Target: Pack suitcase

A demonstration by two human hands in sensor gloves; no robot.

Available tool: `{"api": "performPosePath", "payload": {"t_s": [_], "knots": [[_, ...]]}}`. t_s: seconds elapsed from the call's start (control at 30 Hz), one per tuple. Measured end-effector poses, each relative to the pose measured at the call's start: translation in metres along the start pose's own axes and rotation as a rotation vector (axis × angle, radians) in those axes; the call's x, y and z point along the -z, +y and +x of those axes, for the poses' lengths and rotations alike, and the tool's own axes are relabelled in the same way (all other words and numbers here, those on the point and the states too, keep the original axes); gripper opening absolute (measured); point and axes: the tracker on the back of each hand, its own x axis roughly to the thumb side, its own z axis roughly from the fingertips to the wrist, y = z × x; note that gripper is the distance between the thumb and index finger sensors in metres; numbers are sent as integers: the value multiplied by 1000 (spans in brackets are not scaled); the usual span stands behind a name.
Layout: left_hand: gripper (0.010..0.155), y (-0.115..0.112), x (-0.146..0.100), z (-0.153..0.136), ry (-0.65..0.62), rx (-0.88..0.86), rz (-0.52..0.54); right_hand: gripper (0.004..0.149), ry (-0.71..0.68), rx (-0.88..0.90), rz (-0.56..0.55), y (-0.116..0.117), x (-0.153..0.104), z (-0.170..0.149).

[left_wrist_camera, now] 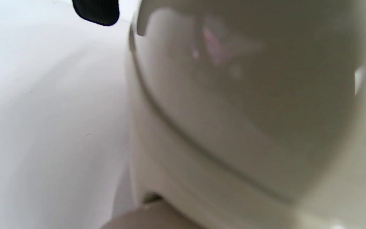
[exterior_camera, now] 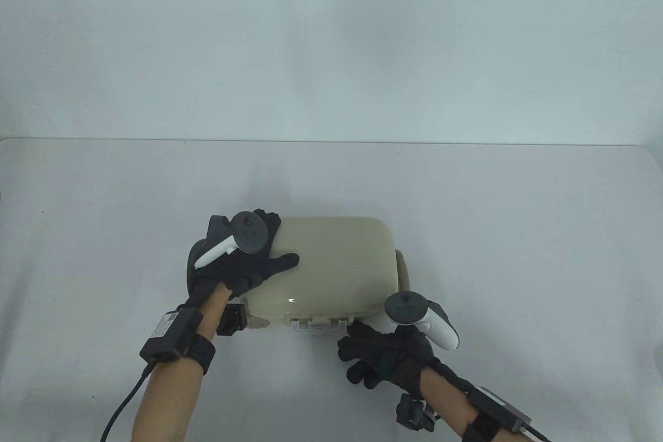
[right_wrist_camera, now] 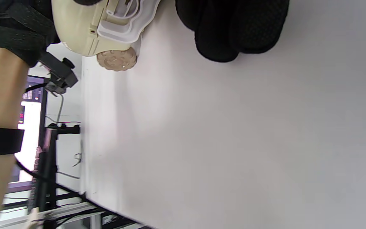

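Observation:
A small beige hard-shell suitcase [exterior_camera: 331, 266] lies flat and closed on the white table. Its clear latch [exterior_camera: 317, 324] faces the near edge. My left hand [exterior_camera: 248, 260] rests flat on the lid's left end, fingers spread, thumb pointing right. The left wrist view shows the shell [left_wrist_camera: 233, 105] blurred and very close. My right hand [exterior_camera: 380, 354] hovers on the table just right of the latch, fingers loosely curled, holding nothing. In the right wrist view the latch [right_wrist_camera: 122, 22] and a wheel [right_wrist_camera: 117, 58] show at top left, with my fingertips [right_wrist_camera: 233, 31] beside them.
The suitcase handle [exterior_camera: 403, 271] sticks out on its right side. The white table [exterior_camera: 466, 193] stretches around it, with its far edge against a pale wall. A monitor and cables [right_wrist_camera: 30, 133] show beyond the table edge in the right wrist view.

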Motion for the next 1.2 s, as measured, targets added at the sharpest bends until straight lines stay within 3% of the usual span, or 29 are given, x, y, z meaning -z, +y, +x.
{"api": "performPosePath", "payload": {"t_s": [0.27,0.43,0.6,0.73,0.83,0.93,1.07,1.13,1.2], "knots": [[101,1,-1,-2,17,0,-8,85,-14,43,28,-4,4,-6],[101,1,-2,-2,23,2,-20,75,-85,-52,30,-4,-4,13],[102,1,-2,-3,24,-1,-25,77,-178,-78,10,-5,-13,29],[102,1,-2,-3,25,-4,-28,80,-169,-154,4,0,-14,33],[102,2,-1,-3,26,-4,-31,77,-183,-339,-57,7,-23,48],[102,2,-1,-3,26,0,-35,70,-252,-619,-215,21,-42,75],[102,2,-1,-3,22,-5,-37,65,-290,-1062,-570,42,-53,103],[102,2,0,-3,20,-4,-37,71,-271,-1250,-688,54,-44,106],[102,2,0,-3,19,-7,-39,87,-176,-1515,-735,63,-22,99]]}}
